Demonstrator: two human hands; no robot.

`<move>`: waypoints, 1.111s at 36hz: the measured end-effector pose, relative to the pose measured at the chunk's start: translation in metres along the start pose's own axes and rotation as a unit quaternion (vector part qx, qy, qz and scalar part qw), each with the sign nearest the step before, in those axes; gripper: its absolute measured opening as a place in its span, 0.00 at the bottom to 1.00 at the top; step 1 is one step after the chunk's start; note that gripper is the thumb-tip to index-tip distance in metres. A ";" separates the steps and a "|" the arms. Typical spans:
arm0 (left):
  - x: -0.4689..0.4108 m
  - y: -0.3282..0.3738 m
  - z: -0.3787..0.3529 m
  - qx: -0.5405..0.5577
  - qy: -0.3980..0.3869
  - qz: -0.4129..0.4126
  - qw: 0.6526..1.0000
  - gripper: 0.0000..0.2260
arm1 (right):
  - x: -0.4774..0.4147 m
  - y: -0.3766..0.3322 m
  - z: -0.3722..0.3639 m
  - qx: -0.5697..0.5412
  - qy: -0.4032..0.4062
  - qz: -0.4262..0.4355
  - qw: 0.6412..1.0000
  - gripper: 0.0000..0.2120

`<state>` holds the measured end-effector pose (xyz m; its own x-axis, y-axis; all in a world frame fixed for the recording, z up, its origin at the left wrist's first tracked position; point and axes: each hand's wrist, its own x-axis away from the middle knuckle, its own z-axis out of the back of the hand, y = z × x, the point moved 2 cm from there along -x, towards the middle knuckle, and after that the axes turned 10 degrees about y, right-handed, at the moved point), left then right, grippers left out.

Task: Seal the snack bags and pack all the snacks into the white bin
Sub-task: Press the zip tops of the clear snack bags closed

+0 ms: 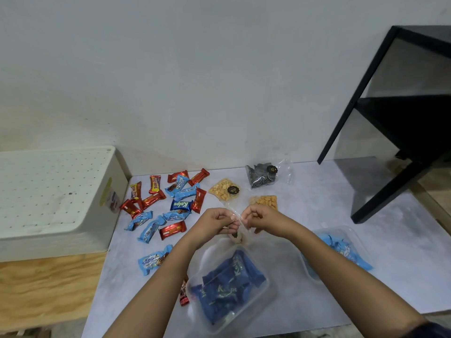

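My left hand (218, 222) and my right hand (260, 218) meet above the table's middle, each pinching the top edge of a small clear snack bag (238, 236) that hangs between them. Beyond them lie a bag of pale nuts (223, 189), a bag of orange nuts (264, 202) and a bag of dark striped sweets (261, 175). Several red and blue wrapped snack bars (170, 203) are scattered to the left. The white bin (48, 198) stands at the far left with its perforated side up.
A clear tray (229, 286) of dark blue wrapped snacks lies under my forearms. A second clear tray (341, 250) with light blue packets is to the right. A black metal shelf frame (395, 123) stands at the back right. Plywood (44, 284) shows below the bin.
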<state>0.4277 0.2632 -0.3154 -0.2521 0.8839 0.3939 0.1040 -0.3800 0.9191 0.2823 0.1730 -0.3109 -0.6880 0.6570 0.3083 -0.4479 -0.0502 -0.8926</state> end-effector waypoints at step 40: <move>-0.004 -0.038 -0.002 -0.093 0.211 -0.151 0.961 0.28 | 0.004 -0.014 -0.004 0.101 0.204 0.094 0.969 0.10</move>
<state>0.4230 0.2733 -0.3525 -0.6154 0.7874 0.0369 -0.1990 -0.2005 0.9593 0.2877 0.1795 -0.2987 -0.5033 0.8629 -0.0463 -0.4675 -0.3169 -0.8252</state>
